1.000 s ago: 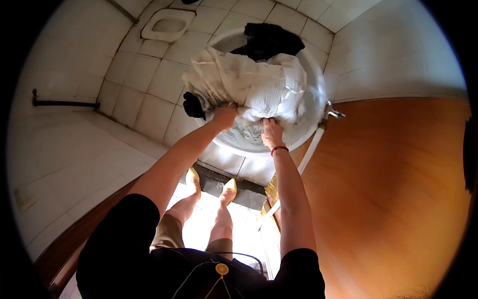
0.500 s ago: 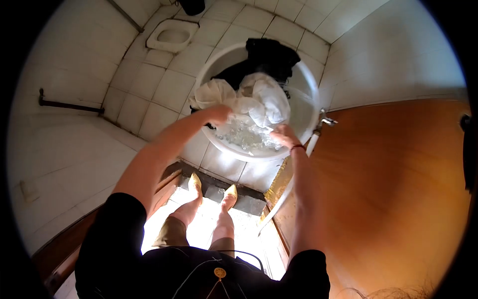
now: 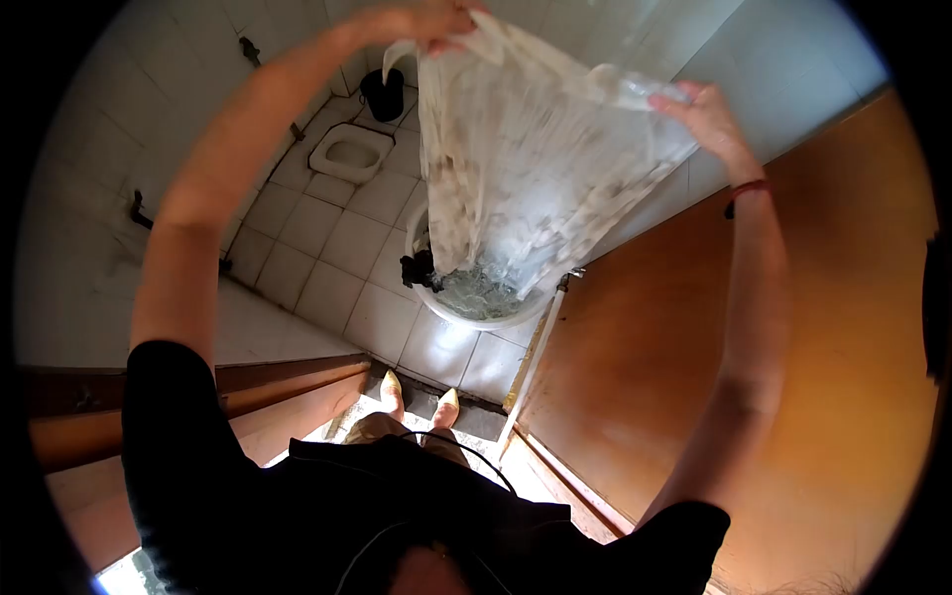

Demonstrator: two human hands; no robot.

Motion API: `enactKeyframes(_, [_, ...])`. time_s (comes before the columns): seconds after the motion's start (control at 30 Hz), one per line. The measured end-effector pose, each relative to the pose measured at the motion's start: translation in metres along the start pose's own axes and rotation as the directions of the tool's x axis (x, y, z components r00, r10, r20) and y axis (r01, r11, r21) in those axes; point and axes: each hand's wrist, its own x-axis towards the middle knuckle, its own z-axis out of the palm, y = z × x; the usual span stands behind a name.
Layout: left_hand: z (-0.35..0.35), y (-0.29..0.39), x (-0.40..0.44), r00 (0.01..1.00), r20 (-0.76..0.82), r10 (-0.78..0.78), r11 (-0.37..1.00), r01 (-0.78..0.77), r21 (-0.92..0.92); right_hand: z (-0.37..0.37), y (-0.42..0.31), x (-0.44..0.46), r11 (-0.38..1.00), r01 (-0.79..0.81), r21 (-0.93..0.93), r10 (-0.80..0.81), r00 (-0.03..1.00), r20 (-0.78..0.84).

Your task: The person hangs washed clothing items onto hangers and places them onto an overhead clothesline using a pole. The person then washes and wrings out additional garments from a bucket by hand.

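A wet white cloth (image 3: 545, 149) hangs spread out between my two raised hands, its lower end down at the water in a round white tub (image 3: 466, 322). My left hand (image 3: 436, 25) is closed on its upper left edge at the top of the view. At the upper right corner, my right hand (image 3: 702, 114) pinches the cloth, with a dark red bracelet on the wrist. Dark cloth (image 3: 418, 270) lies over the tub's left rim. The cloth hides most of the tub's far side.
A squat toilet (image 3: 351, 153) is set in the tiled floor at the upper left, with a black bucket (image 3: 384, 96) behind it. A tap (image 3: 575, 272) and pipe stand right of the tub, beside an orange-brown door (image 3: 694, 347).
Both hands have risen and moved apart, lifting the bunched white cloth out of the tub and spreading it. The view has shifted, and the tub appears smaller.
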Motion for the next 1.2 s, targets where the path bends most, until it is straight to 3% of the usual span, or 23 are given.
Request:
enactKeyframes(0.13, [-0.029, 0.05, -0.004, 0.989, -0.131, 0.07, 0.984, -0.09, -0.157, -0.057, -0.053, -0.008, 0.997, 0.056, 0.053, -0.056, 0.998, 0.007])
enactKeyframes(0.2, [-0.022, 0.045, 0.007, 0.984, -0.14, 0.113, 0.953, -0.147, -0.266, -0.055, -0.05, -0.002, 0.976, 0.121, 0.18, -0.093, 0.984, -0.152])
enactKeyframes(0.23, [-0.014, 0.038, 0.014, 0.977, -0.153, 0.149, 0.909, -0.196, -0.368, -0.045, -0.041, 0.004, 0.977, 0.11, 0.184, -0.086, 0.987, -0.137])
enactKeyframes(0.3, [0.018, 0.001, 0.034, 0.973, -0.154, 0.173, 0.919, -0.215, -0.331, -0.003, -0.002, 0.021, 0.972, 0.156, 0.179, -0.093, 0.944, -0.315])
enactKeyframes(0.33, [0.042, -0.023, 0.041, 0.963, -0.162, 0.217, 0.926, -0.255, -0.279, 0.027, 0.018, 0.025, 0.972, 0.14, 0.189, -0.08, 0.953, -0.293])
enactKeyframes(0.4, [0.109, -0.07, 0.043, 0.996, -0.084, 0.041, 0.94, -0.066, -0.335, 0.102, 0.062, 0.024, 0.967, -0.006, 0.256, 0.053, 0.983, -0.177])
enactKeyframes(0.43, [0.144, -0.094, 0.046, 0.997, 0.044, -0.066, 0.934, 0.077, -0.349, 0.151, 0.096, 0.022, 0.893, -0.025, 0.45, 0.07, 0.994, -0.083])
enactKeyframes(0.47, [0.182, -0.107, 0.041, 0.981, 0.103, -0.165, 0.952, 0.186, -0.242, 0.201, 0.124, 0.015, 0.866, -0.09, 0.492, 0.089, 0.996, 0.026])
enactKeyframes(0.5, [0.233, -0.163, 0.054, 0.98, 0.175, -0.099, 0.978, 0.128, -0.163, 0.251, 0.152, 0.008, 0.839, -0.163, 0.52, 0.108, 0.985, 0.134])
enactKeyframes(0.53, [0.301, -0.224, 0.056, 0.99, -0.015, 0.138, 0.99, -0.138, 0.029, 0.307, 0.176, -0.007, 0.985, -0.032, 0.167, 0.02, 0.997, 0.069])
enactKeyframes(0.57, [0.361, -0.277, 0.068, 0.969, 0.248, -0.012, 1.0, 0.011, 0.004, 0.363, 0.199, -0.022, 0.972, 0.067, -0.225, -0.068, 0.998, 0.004])
enactKeyframes(0.6, [0.401, -0.284, 0.047, 0.937, 0.295, -0.188, 0.979, 0.204, -0.026, 0.409, 0.211, -0.04, 0.991, -0.103, -0.087, 0.109, 0.991, 0.075])
enactKeyframes(0.63, [0.456, -0.318, 0.034, 0.939, 0.295, -0.18, 0.983, 0.162, 0.084, 0.453, 0.223, -0.059, 0.973, -0.22, -0.064, 0.229, 0.948, 0.223])
enactKeyframes(0.7, [0.563, -0.384, 0.009, 0.942, 0.293, -0.164, 0.95, 0.071, 0.302, 0.543, 0.255, -0.096, 0.961, -0.277, 0.003, 0.258, 0.898, 0.358])
enactKeyframes(0.8, [0.633, -0.42, -0.018, 0.967, 0.178, -0.181, 0.915, 0.099, 0.391, 0.611, 0.249, -0.125, 0.889, -0.216, -0.403, 0.393, 0.812, 0.432])
enactKeyframes(0.83, [0.623, -0.408, -0.024, 0.962, 0.151, -0.226, 0.906, 0.15, 0.396, 0.636, 0.254, -0.134, 0.845, -0.202, -0.495, 0.395, 0.86, 0.323])
enactKeyframes(0.9, [0.651, -0.426, -0.027, 0.952, 0.13, -0.278, 0.896, 0.208, 0.391, 0.662, 0.27, -0.142, 0.783, -0.13, -0.609, 0.402, 0.852, 0.335])
enactKeyframes(0.93, [0.656, -0.434, -0.024, 0.908, 0.262, -0.326, 0.869, 0.179, 0.462, 0.672, 0.274, -0.14, 0.76, -0.103, -0.641, 0.418, 0.833, 0.363])
enactKeyframes(1.0, [0.663, -0.438, -0.032, 0.912, 0.067, -0.404, 0.912, 0.396, 0.105, 0.69, 0.289, -0.144, 0.783, -0.112, -0.612, 0.46, 0.767, 0.447])
enactKeyframes(1.03, [0.662, -0.438, -0.04, 0.911, 0.062, -0.407, 0.911, 0.399, 0.106, 0.695, 0.293, -0.147, 0.81, -0.141, -0.569, 0.468, 0.739, 0.484])
enactKeyframes(1.07, [0.654, -0.435, -0.05, 0.959, 0.151, -0.24, 0.858, 0.136, 0.496, 0.694, 0.293, -0.148, 0.834, -0.174, -0.523, 0.476, 0.707, 0.523])
enactKeyframes(1.17, [0.608, -0.416, -0.056, 0.893, 0.45, -0.018, 0.589, -0.354, 0.726, 0.663, 0.287, -0.145, 0.882, -0.381, -0.277, 0.459, 0.565, 0.685])
enactKeyframes(1.2, [0.595, -0.414, -0.051, 0.885, 0.422, -0.195, 0.85, -0.062, 0.522, 0.642, 0.282, -0.14, 0.858, -0.478, -0.188, 0.447, 0.513, 0.733])
